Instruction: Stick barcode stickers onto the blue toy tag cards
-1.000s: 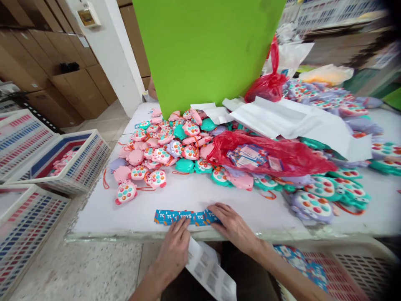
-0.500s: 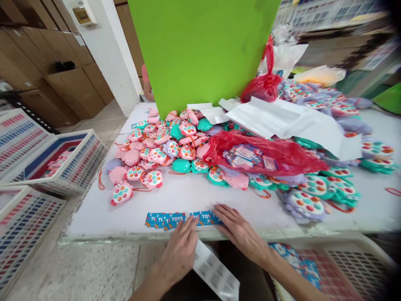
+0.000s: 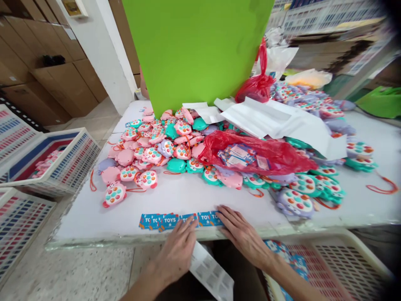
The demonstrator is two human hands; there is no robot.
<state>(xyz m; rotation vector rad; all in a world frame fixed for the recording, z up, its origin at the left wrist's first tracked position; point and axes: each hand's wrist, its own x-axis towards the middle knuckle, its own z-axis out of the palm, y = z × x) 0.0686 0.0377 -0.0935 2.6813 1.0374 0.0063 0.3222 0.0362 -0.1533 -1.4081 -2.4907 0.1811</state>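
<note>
cards (image 3: pixel 171 220): blue, white lettering, orange accents. label sheet (image 3: pixel 211 271): white, grey printed blocks. toys (image 3: pixel 115 193): pink, teal or lilac bodies; white fronts dotted with red, orange and teal buttons. cords (image 3: pixel 384 192): orange. open bag (image 3: pixel 282 155): translucent red. flat sheets (image 3: pixel 269 119): white. panel (image 3: pixel 200 50): plain lime green. tabletop (image 3: pixel 188 196): white.

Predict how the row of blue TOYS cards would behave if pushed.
The row of blue TOYS cards would probably slide easily, lying flat on a smooth-looking white tabletop. Overlapping, they may drag one another. Their thinness suggests little weight.
</note>
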